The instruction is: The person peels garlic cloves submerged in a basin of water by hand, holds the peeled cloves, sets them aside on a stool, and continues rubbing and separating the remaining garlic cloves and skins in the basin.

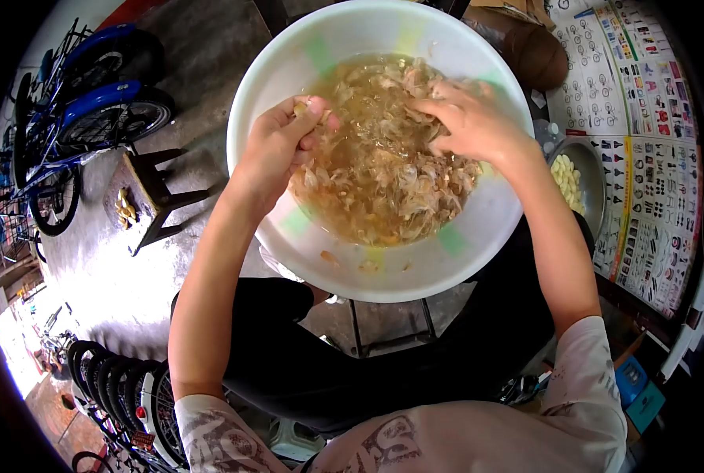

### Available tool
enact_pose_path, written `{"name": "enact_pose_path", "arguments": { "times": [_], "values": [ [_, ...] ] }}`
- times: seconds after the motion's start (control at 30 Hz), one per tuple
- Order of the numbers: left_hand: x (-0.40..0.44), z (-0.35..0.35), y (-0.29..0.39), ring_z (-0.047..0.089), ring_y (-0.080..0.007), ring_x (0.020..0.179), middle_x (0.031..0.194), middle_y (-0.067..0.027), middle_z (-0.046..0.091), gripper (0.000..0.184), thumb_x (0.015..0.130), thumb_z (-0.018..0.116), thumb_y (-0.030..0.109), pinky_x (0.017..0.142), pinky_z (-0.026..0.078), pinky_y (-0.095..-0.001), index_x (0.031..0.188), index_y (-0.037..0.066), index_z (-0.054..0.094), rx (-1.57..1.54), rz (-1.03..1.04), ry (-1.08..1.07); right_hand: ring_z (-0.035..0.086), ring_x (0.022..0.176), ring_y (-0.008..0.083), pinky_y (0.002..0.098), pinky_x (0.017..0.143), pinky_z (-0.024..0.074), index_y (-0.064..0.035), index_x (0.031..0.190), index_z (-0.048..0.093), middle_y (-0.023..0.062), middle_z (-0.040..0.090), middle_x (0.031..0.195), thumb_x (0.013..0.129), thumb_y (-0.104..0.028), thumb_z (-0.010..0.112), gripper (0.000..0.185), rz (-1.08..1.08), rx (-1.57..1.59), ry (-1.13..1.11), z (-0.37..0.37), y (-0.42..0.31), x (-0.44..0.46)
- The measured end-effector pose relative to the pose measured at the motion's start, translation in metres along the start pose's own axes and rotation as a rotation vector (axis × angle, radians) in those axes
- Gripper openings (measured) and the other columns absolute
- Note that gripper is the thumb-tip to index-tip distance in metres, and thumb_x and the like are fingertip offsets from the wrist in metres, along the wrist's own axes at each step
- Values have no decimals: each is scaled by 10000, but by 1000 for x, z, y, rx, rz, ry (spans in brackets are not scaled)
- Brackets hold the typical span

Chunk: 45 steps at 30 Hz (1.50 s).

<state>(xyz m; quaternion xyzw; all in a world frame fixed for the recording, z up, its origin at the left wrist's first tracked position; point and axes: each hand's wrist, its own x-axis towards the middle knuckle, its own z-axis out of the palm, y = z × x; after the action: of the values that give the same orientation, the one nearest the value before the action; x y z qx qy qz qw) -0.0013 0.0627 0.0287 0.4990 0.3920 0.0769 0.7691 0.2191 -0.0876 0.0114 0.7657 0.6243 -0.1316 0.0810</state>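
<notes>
A large white plastic basin (277, 213) holds cloudy brown water with a thick layer of loose garlic skins (415, 185). Over its left side my left hand (277, 150) is closed, with thumb and fingers pinching a small yellowish garlic clove (300, 109). On the right, my right hand (478, 126) reaches into the wet skins with its fingers spread apart. Its fingertips are partly hidden among the skins, and I see nothing gripped there. A few bits of skin stick to the basin's near wall.
Right of the basin, a metal bowl (596, 177) holds peeled garlic cloves (565, 181), beside a printed sheet (644, 197) covering a table. A small stool (151, 189) with yellowish pieces on it stands at left. Bicycles (91, 118) and a row of tyres (115, 382) line the left side.
</notes>
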Motion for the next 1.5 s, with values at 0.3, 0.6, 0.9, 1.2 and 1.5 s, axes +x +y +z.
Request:
{"name": "enact_pose_path", "arguments": {
  "times": [0.3,0.6,0.9,1.2,1.5],
  "values": [
    [11,-12,-6,331,-8,627,845,30,512,221,1019,538,284,510,282,-159,980,66,530,17,0,42,653,960,278,400,866,546,-87,1158,638,140,638,1160,774,-239,783,438,-169,500,-16,17,-28,-7],
    [10,-16,-4,316,-2,621,839,36,501,231,1013,544,304,510,267,-162,952,83,521,7,16,1,674,872,285,405,779,539,-30,1003,690,121,657,1048,800,-62,706,206,-261,483,7,65,-63,-2],
    [3,-16,-7,450,-38,687,833,-1,613,202,973,572,204,602,370,-205,972,16,644,355,45,-24,672,897,128,285,794,546,-8,1010,715,60,698,967,788,93,617,262,68,1360,-152,31,-53,9],
    [0,-6,-18,591,-128,773,836,-66,664,234,937,584,187,738,472,-278,1022,-10,678,624,120,-117,664,889,118,259,775,561,16,1059,645,63,668,1016,886,25,630,175,227,1683,-164,21,-56,6],
    [-4,2,-27,610,-144,717,803,-94,663,322,923,640,272,671,490,-290,1061,-17,672,564,133,-183,640,889,104,267,789,537,-13,1023,613,35,641,991,898,8,636,130,226,1748,-99,17,-58,4]
  ]
}}
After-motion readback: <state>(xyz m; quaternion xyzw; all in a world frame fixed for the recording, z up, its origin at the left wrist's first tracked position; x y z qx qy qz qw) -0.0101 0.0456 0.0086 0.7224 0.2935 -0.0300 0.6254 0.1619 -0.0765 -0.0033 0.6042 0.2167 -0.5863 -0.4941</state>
